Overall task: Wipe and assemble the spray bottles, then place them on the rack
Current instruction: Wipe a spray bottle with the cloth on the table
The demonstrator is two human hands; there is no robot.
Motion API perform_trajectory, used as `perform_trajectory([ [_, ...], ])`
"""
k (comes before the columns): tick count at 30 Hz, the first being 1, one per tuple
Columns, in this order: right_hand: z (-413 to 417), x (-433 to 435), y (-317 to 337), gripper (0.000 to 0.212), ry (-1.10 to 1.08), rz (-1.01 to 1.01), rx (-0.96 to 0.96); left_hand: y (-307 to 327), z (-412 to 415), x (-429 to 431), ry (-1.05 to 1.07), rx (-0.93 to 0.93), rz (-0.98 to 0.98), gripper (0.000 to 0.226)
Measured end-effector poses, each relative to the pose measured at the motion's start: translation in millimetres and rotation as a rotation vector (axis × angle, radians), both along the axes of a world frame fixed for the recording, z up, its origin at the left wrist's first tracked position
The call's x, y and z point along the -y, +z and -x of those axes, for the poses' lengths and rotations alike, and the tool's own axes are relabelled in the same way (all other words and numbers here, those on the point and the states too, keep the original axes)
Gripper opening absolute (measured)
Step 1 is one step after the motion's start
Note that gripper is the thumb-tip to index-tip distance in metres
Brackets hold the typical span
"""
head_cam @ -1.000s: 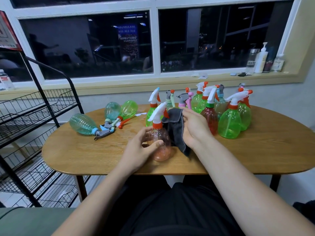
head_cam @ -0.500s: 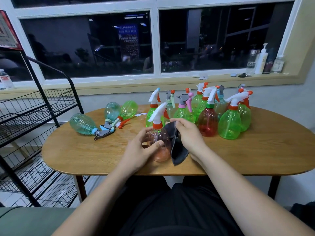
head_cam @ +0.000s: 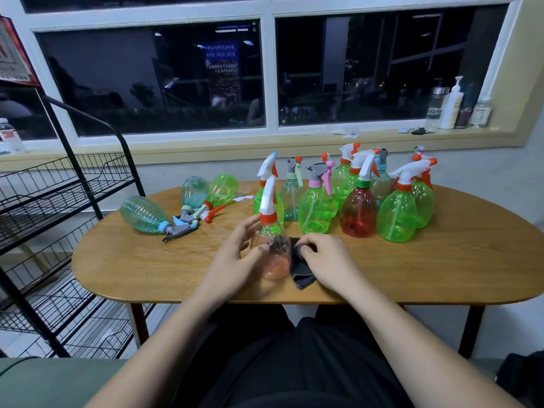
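A clear orange-tinted spray bottle (head_cam: 272,254) with a white and orange trigger head stands upright near the front of the wooden table (head_cam: 441,269). My left hand (head_cam: 235,257) curls round its left side, thumb on the front. My right hand (head_cam: 326,260) holds a dark grey cloth (head_cam: 300,272) against the bottle's lower right side; the cloth's end hangs onto the table. Behind stand several upright green bottles (head_cam: 315,210) and a red one (head_cam: 358,213). The black wire rack (head_cam: 44,201) is at the left.
Three bottles lie on their sides at the table's left: a ribbed teal one (head_cam: 144,214), another teal one (head_cam: 194,191) and a green one (head_cam: 222,187). Bottles and a pump dispenser (head_cam: 452,106) stand on the window sill. My lap is under the table's front edge.
My right hand has slid the cloth down the bottle's right side, from near the trigger head to the lower body. My left hand stays on the bottle.
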State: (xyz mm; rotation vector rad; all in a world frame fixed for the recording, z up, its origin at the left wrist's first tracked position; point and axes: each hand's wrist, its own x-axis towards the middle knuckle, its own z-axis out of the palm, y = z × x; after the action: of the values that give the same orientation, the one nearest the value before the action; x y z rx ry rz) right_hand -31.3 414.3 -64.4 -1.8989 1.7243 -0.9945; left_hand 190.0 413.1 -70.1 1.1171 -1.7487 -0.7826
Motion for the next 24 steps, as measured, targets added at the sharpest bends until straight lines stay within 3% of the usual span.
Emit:
perform_trajectory([
  [4, 0.4, 0.4, 11.0, 0.021, -0.084, 0.031, 0.286, 0.4, -1.4, 0.8, 0.014, 0.019, 0.007, 0.051],
  [9, -5.4, 0.5, 23.5, 0.016, -0.046, 0.064, 0.635, -4.0, 7.2, 9.0, 0.087, 0.074, 0.144, 0.069],
  [15, -31.0, -19.4, 43.5, 0.025, 0.143, 0.21, 0.665, -4.9, 14.0, 15.0, 0.119, 0.089, 0.196, 0.067],
  [24, -23.8, -23.5, -3.9, 0.056, 0.147, 0.069, 0.518, -10.8, 15.0, 16.4, 0.136, 0.072, 0.224, 0.066],
])
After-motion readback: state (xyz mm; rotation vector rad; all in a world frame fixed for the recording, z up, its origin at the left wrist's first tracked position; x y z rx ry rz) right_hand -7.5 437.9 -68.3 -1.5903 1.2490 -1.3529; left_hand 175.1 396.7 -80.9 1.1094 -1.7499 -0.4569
